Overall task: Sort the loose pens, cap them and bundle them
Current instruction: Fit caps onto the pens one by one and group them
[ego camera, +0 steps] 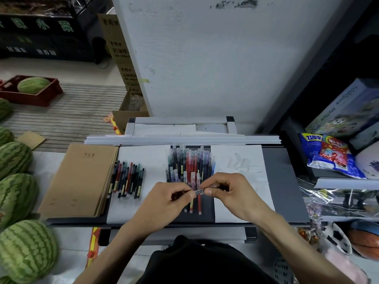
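Left hand (170,198) curled round the barrel of a dark pen (179,194), thumb and forefinger pinching close to its tip. Right hand (227,191) curled too, fingertips pinching a clear cap (199,191) at the end of that pen, in the small gap between the two hands; impossible to tell whether fully pushed on. Both held just above the near end of a pile of pens (190,165): red, purple, blue and dark barrels with clear caps, lying roughly side by side and partly overlapping on a bare dark strip of the desk (284,181), caps pointing away from the person. To the left, on a white sheet (143,155), a smaller row of pens (128,179), dark and red, slanted and touching one another, well apart from the pile. Just beside that sheet, at the desk's left end, a stack of brown notebooks (82,179). On the other side of the pile, a second white sheet (240,167) partly under the right hand. Along the far edge, a long stack of white strips (182,139). Off the desk to the left, several watermelons (17,158) on the floor; to the right, snack bags (328,154) on a shelf.
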Tool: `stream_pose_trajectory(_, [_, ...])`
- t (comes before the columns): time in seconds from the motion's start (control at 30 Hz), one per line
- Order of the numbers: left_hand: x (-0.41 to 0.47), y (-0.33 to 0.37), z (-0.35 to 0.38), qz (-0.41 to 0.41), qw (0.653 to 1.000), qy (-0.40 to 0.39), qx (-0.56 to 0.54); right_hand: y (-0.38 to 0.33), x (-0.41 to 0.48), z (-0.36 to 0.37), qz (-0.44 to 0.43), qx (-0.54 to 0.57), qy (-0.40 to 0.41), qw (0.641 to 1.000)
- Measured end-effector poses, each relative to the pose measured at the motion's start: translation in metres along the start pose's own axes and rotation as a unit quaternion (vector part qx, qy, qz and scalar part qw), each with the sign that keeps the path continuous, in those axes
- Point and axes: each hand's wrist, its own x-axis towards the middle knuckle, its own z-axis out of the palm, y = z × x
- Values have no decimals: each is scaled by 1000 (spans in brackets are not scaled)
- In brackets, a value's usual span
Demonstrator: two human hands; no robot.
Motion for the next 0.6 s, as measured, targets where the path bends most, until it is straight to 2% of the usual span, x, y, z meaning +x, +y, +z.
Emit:
stream_pose_trajectory(0.27, [-1,0,3,55,992,23,107,5,1,23,23,-2,35,999])
stream_pose_trajectory(0.5, [-4,1,8,150,966,73,197,3,2,26,82,137,28,987])
stream_pose_trajectory(0.57, [-2,-1,11,144,969,91,181,4,2,27,110,230,32,966])
stream_pose_trajectory(0.6, [-1,-1,14,128,974,103,155,4,2,30,127,302,29,944])
